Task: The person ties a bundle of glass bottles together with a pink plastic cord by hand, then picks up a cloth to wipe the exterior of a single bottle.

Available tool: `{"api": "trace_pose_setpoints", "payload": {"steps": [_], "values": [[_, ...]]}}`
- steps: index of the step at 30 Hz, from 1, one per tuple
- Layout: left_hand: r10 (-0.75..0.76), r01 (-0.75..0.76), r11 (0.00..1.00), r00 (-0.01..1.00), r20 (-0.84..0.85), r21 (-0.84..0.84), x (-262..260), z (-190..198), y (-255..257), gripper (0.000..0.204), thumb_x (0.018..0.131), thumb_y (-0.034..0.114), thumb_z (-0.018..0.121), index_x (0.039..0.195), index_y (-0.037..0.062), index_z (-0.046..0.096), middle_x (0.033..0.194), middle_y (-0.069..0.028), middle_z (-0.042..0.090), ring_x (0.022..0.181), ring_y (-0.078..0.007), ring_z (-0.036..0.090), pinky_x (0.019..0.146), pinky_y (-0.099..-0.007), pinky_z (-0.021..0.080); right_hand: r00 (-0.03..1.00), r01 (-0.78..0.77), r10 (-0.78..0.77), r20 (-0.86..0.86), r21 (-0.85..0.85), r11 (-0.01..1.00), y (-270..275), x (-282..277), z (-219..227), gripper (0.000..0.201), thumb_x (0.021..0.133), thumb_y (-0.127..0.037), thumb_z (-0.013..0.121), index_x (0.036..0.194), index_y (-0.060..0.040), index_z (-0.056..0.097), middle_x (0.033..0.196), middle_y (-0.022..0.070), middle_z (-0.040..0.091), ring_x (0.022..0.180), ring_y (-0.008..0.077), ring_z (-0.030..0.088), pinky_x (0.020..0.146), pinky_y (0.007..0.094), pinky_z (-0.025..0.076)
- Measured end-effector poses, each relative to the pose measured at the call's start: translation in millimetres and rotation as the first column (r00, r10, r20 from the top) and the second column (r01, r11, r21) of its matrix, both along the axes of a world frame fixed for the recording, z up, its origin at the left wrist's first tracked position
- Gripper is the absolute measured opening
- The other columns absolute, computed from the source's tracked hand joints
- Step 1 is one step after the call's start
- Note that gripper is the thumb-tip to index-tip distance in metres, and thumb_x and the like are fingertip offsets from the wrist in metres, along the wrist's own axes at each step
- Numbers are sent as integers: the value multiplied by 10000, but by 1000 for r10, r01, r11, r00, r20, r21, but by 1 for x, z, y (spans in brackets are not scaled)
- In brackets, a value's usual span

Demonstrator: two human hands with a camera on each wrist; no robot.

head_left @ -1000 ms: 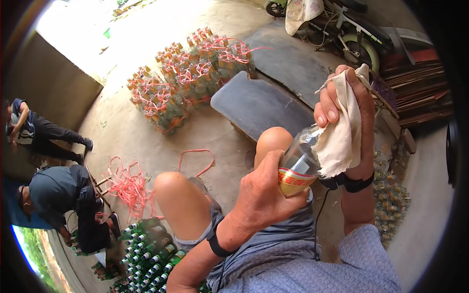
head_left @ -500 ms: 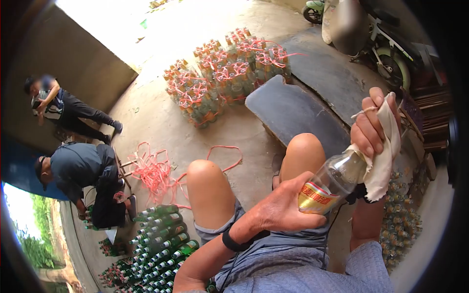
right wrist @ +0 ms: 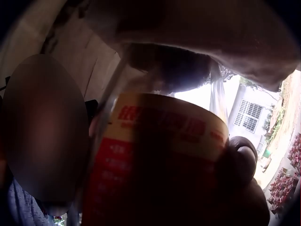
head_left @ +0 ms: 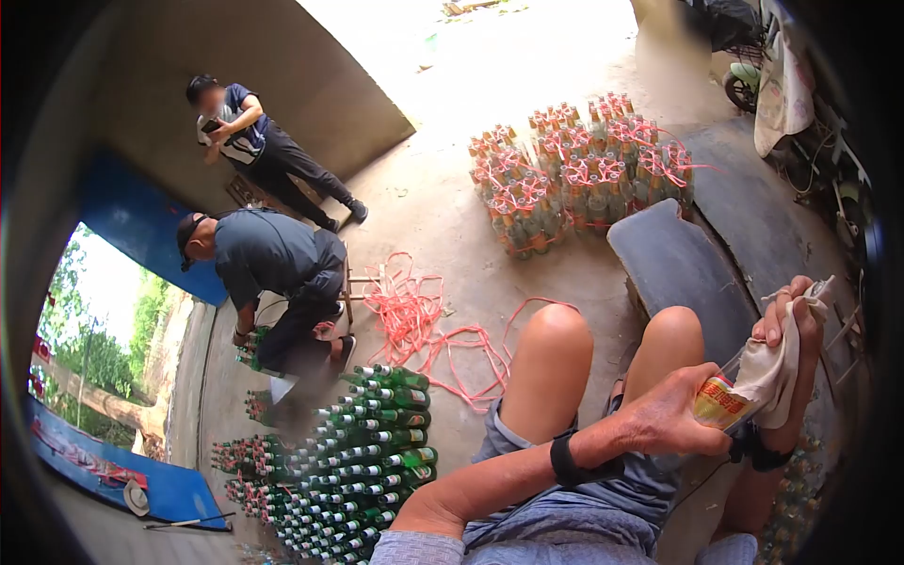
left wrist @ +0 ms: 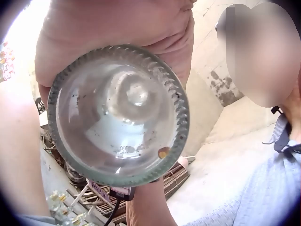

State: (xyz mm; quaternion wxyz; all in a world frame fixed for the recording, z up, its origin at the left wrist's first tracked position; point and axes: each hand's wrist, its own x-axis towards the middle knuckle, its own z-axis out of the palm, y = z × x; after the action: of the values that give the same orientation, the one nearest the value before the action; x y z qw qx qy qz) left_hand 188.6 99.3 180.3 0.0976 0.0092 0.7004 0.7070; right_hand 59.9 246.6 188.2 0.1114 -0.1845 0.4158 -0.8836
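A clear glass bottle with a red and yellow label [head_left: 723, 405] lies tilted across both hands at the right of the head view. My left hand [head_left: 667, 412] grips its lower body, and in the left wrist view the round base [left wrist: 117, 115] faces the camera below the palm [left wrist: 117, 28]. My right hand [head_left: 789, 325] clasps a cream cloth [head_left: 765, 375] around the bottle's upper end, hiding the neck. Up close in the right wrist view, the label [right wrist: 164, 122] is in shadow, with a fingertip at its right edge.
Green bottles [head_left: 377, 452] crowd the floor at lower left, near tangled pink straps [head_left: 405, 311]. Strapped clear bottles [head_left: 593, 179] stand beyond a dark board [head_left: 683, 259]. One person [head_left: 268, 250] bends over bottles; another [head_left: 273, 155] stands behind. More bottles [head_left: 791, 499] are at lower right.
The head view has swung left, shifting the scene rightward. The hands and bottle sit farther right in it. The cloth now covers more of the bottle's upper part.
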Motion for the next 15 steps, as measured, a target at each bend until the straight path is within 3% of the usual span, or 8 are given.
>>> {"api": "trace_pose_setpoints", "payload": {"steps": [1,2,5,6,8,9,12,15], "values": [[4,-5,1000,1000,-16,-14,0,0,1,581,741,286,871,1162,-26,620,944,-99,678,933,-184,654,842,-333,533,1000,-14,14,0,-2,1000,7,-7,-5,249,1103,-288,633,1170,-83,508,772,-19,464,658,61,494,704,259,490],[15,-29,992,994,-105,-126,-1,-6,2,622,753,297,878,1210,-22,603,992,-159,698,968,-274,708,869,-381,550,999,10,-10,-37,-9,1000,11,-10,-6,242,1104,-283,629,1167,-83,508,773,-21,462,660,58,490,695,259,484],[131,-212,950,936,-326,-229,4,-14,1,662,765,299,884,1266,-12,583,1056,-205,701,1016,-370,729,896,-430,558,979,142,-136,-153,24,990,15,-11,11,198,1109,-249,602,1147,-72,523,805,-9,468,710,56,485,748,252,452],[169,-264,932,924,-343,-250,6,-11,1,642,751,242,874,1258,7,559,1066,-250,697,1022,-456,708,887,-466,558,967,176,-167,-191,34,984,15,-13,16,185,1111,-238,593,1140,-68,528,816,-5,471,727,56,483,765,250,442],[211,-330,914,884,-417,-235,4,-17,-2,617,750,228,863,1242,1,566,1067,-245,696,1002,-446,709,878,-462,556,955,236,-228,-192,20,972,7,-11,21,171,1118,-228,590,1102,-71,523,789,-21,439,705,56,445,767,248,418],[230,-357,907,863,-449,-223,2,-21,-1,605,750,221,857,1233,-2,569,1068,-243,696,992,-441,709,873,-459,555,962,195,-188,-197,16,981,10,-16,18,178,1124,-235,583,1108,-67,526,786,-22,438,705,57,444,769,248,418],[219,-281,957,864,-454,-73,-6,-29,4,555,744,213,837,1185,-13,588,998,-232,696,910,-395,711,839,-431,551,973,95,-91,-210,9,995,31,-38,5,205,1143,-257,564,1127,-54,536,776,-25,433,703,60,440,775,246,417],[129,-120,992,929,-346,47,-11,-26,0,485,729,212,824,1101,-20,615,888,-191,673,839,-288,688,798,-391,539,980,-1,0,-198,-8,1000,43,-40,4,197,1149,-241,567,1132,-56,500,762,-24,436,695,70,456,797,249,438]]}}
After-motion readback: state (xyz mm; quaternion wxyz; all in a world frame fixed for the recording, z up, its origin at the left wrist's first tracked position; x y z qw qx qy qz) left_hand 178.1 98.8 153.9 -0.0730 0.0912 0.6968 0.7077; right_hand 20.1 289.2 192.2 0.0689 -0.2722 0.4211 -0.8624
